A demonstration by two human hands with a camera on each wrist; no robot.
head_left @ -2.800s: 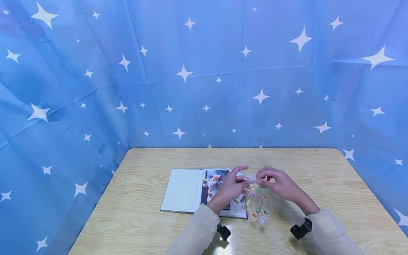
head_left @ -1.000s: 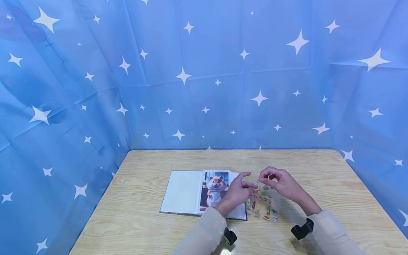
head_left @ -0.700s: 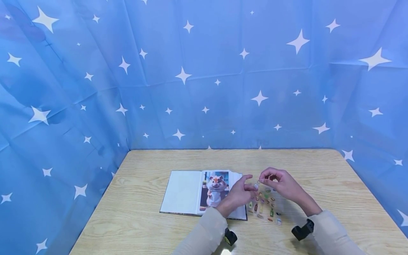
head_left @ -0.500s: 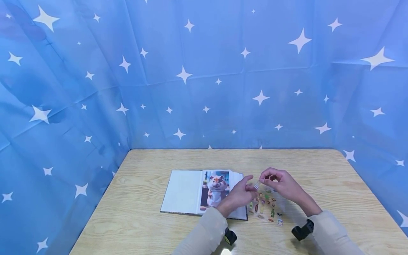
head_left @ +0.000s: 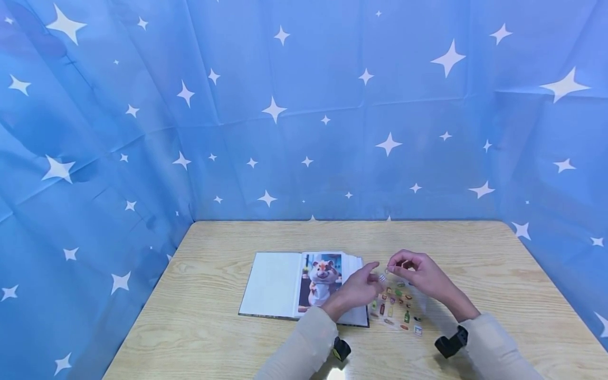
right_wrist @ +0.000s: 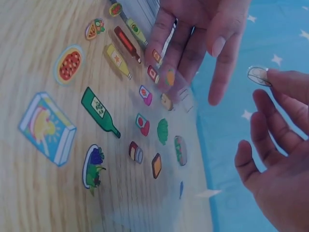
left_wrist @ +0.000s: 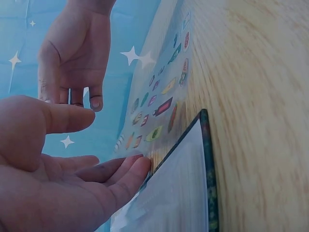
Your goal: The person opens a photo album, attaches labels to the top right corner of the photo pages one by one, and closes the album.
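Observation:
A clear sticker sheet [head_left: 396, 309] with several small food and bottle stickers lies flat on the wooden table [head_left: 204, 327], just right of an open book [head_left: 275, 285] showing a hamster picture. My left hand [head_left: 368, 282] presses the sheet's near-left edge with straight fingers [left_wrist: 137, 169], thumb lifted. Just above the sheet's far end, my right hand [head_left: 390, 270] pinches one small peeled sticker [right_wrist: 258, 75]. In the right wrist view the left hand [right_wrist: 193, 38] rests on the sheet [right_wrist: 120, 121]. The left wrist view shows the right hand [left_wrist: 72, 53] above the sheet [left_wrist: 159, 101].
Blue star-printed cloth [head_left: 304, 105] walls the table at the back and on both sides. The book's dark cover corner [left_wrist: 205, 145] lies against the sheet. Black wrist cameras [head_left: 448, 343] sit below both sleeves. Bare wood stretches to the left, right and back.
The sheet, held up between both hands before, has come down flat on the table. A small sticker has come off it in the right hand's pinch. The left hand moved slightly right.

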